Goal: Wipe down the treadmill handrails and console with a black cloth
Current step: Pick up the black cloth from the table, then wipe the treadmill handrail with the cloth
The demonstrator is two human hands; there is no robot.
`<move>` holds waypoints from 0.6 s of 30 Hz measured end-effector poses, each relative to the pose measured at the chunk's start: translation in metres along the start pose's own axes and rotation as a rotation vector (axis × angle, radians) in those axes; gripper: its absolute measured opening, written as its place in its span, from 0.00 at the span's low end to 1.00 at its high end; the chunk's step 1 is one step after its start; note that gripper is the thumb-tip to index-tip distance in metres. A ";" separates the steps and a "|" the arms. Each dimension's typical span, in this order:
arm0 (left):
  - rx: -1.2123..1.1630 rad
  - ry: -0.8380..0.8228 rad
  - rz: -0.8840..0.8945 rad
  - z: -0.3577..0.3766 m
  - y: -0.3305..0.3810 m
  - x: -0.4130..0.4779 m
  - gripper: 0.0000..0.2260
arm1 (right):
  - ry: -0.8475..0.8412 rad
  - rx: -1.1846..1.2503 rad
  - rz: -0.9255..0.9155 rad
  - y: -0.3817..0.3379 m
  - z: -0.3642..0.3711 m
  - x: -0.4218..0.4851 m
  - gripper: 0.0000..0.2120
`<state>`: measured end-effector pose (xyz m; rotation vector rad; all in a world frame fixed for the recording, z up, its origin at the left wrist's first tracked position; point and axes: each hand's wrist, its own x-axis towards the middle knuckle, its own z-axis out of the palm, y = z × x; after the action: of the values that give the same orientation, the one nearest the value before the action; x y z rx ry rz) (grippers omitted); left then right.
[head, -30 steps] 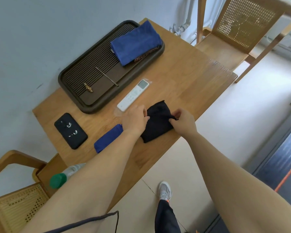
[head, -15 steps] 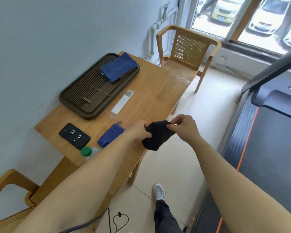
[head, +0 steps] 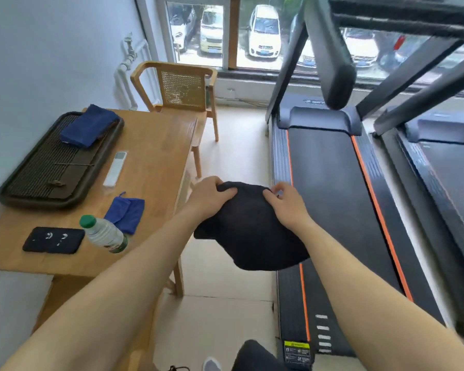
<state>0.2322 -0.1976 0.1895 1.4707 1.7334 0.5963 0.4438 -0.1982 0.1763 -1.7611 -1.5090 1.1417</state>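
A black cloth (head: 249,231) hangs in the air between the wooden table and the treadmill, held by both hands along its top edge. My left hand (head: 208,195) grips its left corner and my right hand (head: 285,206) pinches its right side. The treadmill (head: 330,188) stands to the right, its dark belt edged with orange stripes. One padded grey handrail (head: 330,57) reaches toward me from the top, ending in a rounded tip. The console is out of view above the frame.
A wooden table (head: 156,156) at left holds a dark tray (head: 38,180) with a blue cloth (head: 89,127), a remote (head: 115,168), a blue pouch (head: 126,214), a bottle (head: 103,234) and a phone (head: 52,240). A cane chair (head: 180,89) stands behind. A second treadmill (head: 450,167) is far right.
Both hands lifted the black cloth off the table and carried it right toward the treadmill. The view swung right and up, bringing the treadmill and handrail into sight.
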 end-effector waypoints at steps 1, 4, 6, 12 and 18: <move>0.034 -0.006 0.011 0.009 0.007 -0.004 0.13 | 0.015 0.013 0.014 0.007 -0.012 -0.008 0.09; 0.134 -0.095 0.061 0.039 0.029 -0.018 0.17 | 0.037 0.038 0.038 0.019 -0.051 -0.031 0.09; 0.178 -0.190 0.079 0.060 0.040 -0.026 0.18 | 0.033 0.088 0.043 0.023 -0.079 -0.045 0.08; 0.226 -0.441 0.154 0.128 0.076 -0.034 0.16 | 0.106 0.147 0.012 0.041 -0.177 -0.069 0.07; 0.113 -0.483 0.157 0.209 0.146 -0.036 0.10 | 0.235 0.115 0.019 0.103 -0.298 -0.083 0.06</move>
<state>0.4881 -0.2261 0.1862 1.6758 1.3006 0.1951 0.7522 -0.2667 0.2564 -1.7659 -1.2658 0.9711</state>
